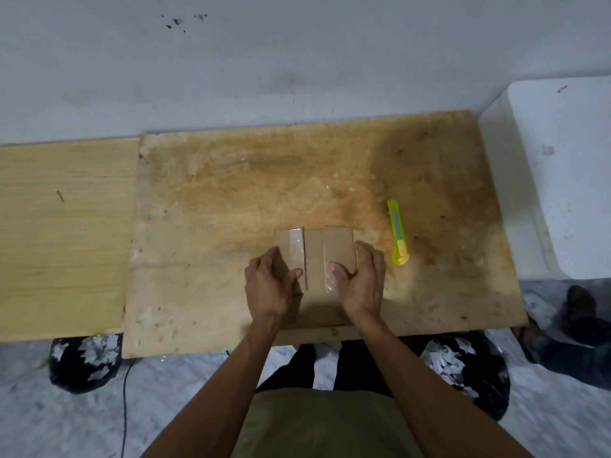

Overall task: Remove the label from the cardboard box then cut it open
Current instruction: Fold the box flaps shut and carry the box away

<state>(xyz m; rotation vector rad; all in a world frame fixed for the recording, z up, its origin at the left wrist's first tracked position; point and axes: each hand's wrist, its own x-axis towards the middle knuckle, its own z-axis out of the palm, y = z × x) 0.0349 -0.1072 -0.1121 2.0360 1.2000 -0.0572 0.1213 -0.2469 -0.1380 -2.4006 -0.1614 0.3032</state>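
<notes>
Head view: both hands grip the cardboard box (314,256) on the worktop (231,200), left hand (269,285) and right hand (358,282) clasping opposite sides, thumbs on top; knife (398,233) just right of it.

L hand (269,285) and R hand (360,282) side by side, palms down, fingers curled, thumbs turned inward. Both forearms bare, extended fwd, converging slightly.

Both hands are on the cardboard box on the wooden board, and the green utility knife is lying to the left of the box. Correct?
Not quite. The head view shows the green utility knife lying to the right of the cardboard box, past the right hand. The rest holds: both hands, the left hand included, are on the box on the wooden board.
</notes>
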